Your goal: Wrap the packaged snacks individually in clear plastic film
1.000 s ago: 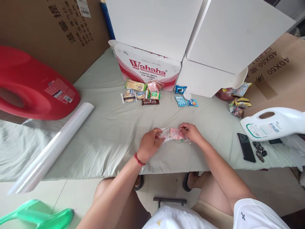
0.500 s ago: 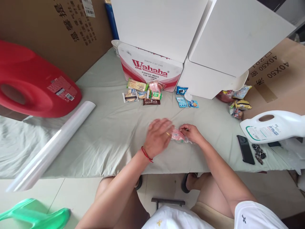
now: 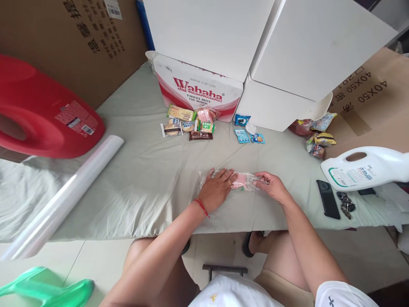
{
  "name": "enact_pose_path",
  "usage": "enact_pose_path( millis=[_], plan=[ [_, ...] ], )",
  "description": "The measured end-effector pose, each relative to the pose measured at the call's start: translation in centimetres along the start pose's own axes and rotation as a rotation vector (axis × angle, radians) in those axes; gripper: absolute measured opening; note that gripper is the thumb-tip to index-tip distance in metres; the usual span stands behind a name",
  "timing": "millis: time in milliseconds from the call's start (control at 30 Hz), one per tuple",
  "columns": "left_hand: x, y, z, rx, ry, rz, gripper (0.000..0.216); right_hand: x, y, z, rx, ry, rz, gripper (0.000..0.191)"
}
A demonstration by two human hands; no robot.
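Note:
A pink packet (image 3: pixel 239 181) lies on the green-grey cloth, wrapped in clear plastic film (image 3: pixel 251 184) that reaches out on both sides. My left hand (image 3: pixel 217 186), with a red cord on the wrist, rests flat on the film's left part, fingers spread and touching the packet's left end. At the other end, my right hand (image 3: pixel 271 186) pinches the film's right edge between thumb and fingers. Beyond my hands, several wrapped snacks (image 3: pixel 191 122) sit in a pile, with a few small blue packets (image 3: pixel 243 135) to their right.
A white film roll (image 3: pixel 73 192) and a red jug (image 3: pixel 47 111) stand at left. A Wahaha carton (image 3: pixel 198 91) and white boxes (image 3: pixel 211 34) are behind. At right lie a white detergent bottle (image 3: pixel 364 168), a black phone (image 3: pixel 328 199), keys (image 3: pixel 346 204) and more snacks (image 3: pixel 322 138).
My left hand has come down from a blurred motion onto the film. My right hand has shifted right, from the packet's end to the film's edge, and the film shows more stretched out.

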State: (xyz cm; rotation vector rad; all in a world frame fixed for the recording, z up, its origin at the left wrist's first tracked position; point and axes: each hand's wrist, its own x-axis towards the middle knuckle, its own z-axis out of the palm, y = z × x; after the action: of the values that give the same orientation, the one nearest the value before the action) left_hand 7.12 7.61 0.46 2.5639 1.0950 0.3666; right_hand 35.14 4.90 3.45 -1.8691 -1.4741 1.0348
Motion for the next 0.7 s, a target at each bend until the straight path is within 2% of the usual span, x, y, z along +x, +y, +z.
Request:
enact_pose_path(
  millis=[100, 167, 267, 367, 467, 533, 600, 700],
  plan=[
    [0.0, -0.1, 0.2, 0.008, -0.001, -0.013, 0.049, 0.8, 1.7, -0.2, -0.191, 0.239, 0.014, 0.036],
    [-0.1, -0.1, 0.2, 0.009, -0.005, -0.020, 0.048, 1.5, 2.4, -0.2, -0.291, 0.321, -0.046, 0.036],
    [-0.1, -0.1, 0.4, 0.003, -0.001, -0.018, 0.048, 2.0, 2.2, 0.2, -0.358, 0.285, -0.199, 0.039],
    [-0.1, 0.0, 0.4, -0.013, 0.012, -0.020, 0.048, 1.9, 1.3, 0.9, -0.364, 0.188, -0.274, 0.030],
    [-0.1, 0.1, 0.3, -0.031, 0.017, -0.023, 0.047, 1.7, 0.4, 0.7, -0.139, 0.060, -0.199, 0.031],
    [-0.1, 0.3, 0.3, -0.041, 0.020, -0.023, 0.047, 1.4, -0.1, 0.2, 0.107, 0.059, -0.069, 0.039],
    [-0.2, 0.5, 0.2, -0.050, 0.020, -0.028, 0.046, 0.9, -0.7, -0.4, 0.362, 0.063, 0.083, 0.053],
    [-0.2, 0.6, 0.2, -0.057, 0.022, -0.034, 0.046, 0.1, -1.4, -0.5, 0.594, -0.052, 0.209, 0.076]
  ],
)
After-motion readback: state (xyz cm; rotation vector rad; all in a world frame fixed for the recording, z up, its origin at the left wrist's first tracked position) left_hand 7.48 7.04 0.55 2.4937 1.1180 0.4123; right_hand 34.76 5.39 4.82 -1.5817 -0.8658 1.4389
